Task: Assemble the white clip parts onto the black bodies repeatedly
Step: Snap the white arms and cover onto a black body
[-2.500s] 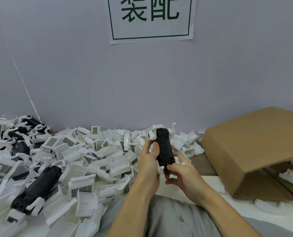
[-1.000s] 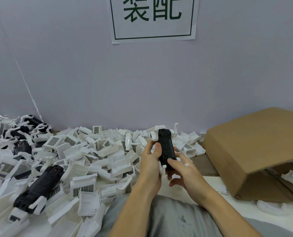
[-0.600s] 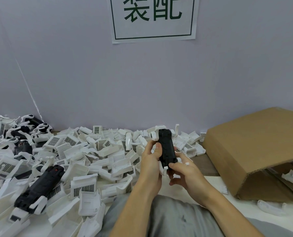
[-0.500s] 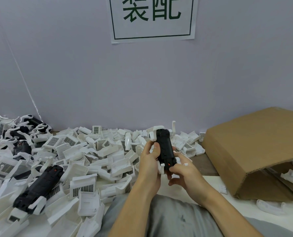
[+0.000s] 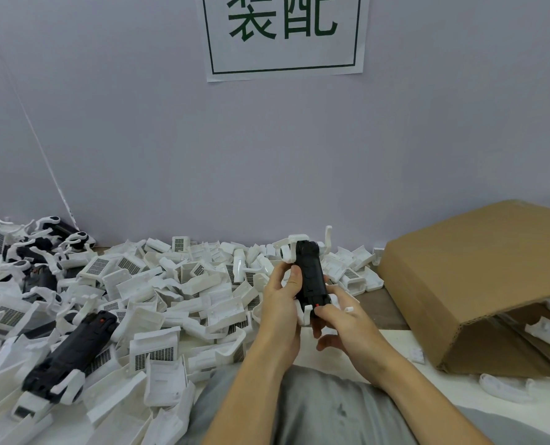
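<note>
**Both hands grip a black body above the lap**

Nearest the camera, a grey-clothed lap. Just beyond it, the left hand curls round the left side of an upright black body, thumb pressed on its face. The right hand pinches the body's lower end. White clip parts stick out at its top. Left of the body lies a heap of white parts with another black body on it. Right of the body stands a cardboard box. Behind, a wall sign.

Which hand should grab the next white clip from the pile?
Left, probably. The left hand holds the black body right beside the white clip pile; the right hand is on the box side.
</note>
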